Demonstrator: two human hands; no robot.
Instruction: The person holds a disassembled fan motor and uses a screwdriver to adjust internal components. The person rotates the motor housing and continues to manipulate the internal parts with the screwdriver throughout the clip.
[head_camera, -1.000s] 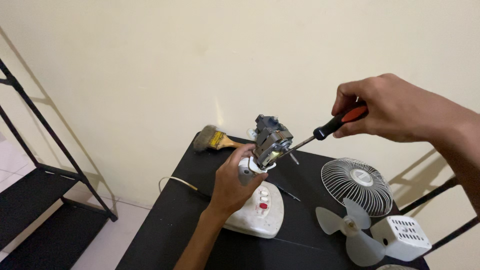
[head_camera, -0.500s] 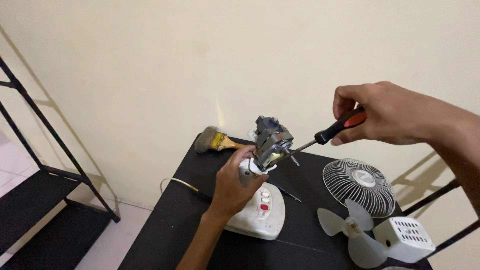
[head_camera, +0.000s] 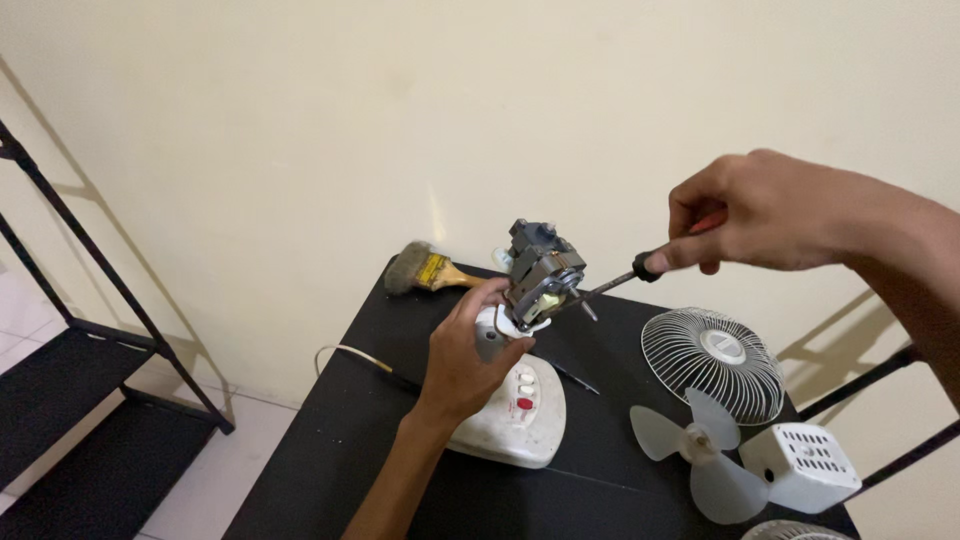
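Cream wall behind, with a black metal rack (head_camera: 60, 330) at far left and a black table (head_camera: 380, 440) below my hands. At the table's back edge lies a paintbrush (head_camera: 425, 270), bristles to the left. My left hand (head_camera: 465, 365) is clenched around the white neck above the fan base (head_camera: 515, 415), which rests on the table with its red and white buttons facing up. Above that hand the bare fan motor (head_camera: 540, 275) stands tilted, held clear of the table. To its right, the screwdriver (head_camera: 610, 285) runs with its long axis slanting up and rightward; its tip meets the motor's lower right side. My right hand (head_camera: 770, 215) grasps the handle, well right of the motor, so the left hand is nearer. Farther right lie a round wire grille (head_camera: 712, 362), translucent blades (head_camera: 695, 445) and a white vented housing (head_camera: 805, 465), nothing visible inside it.
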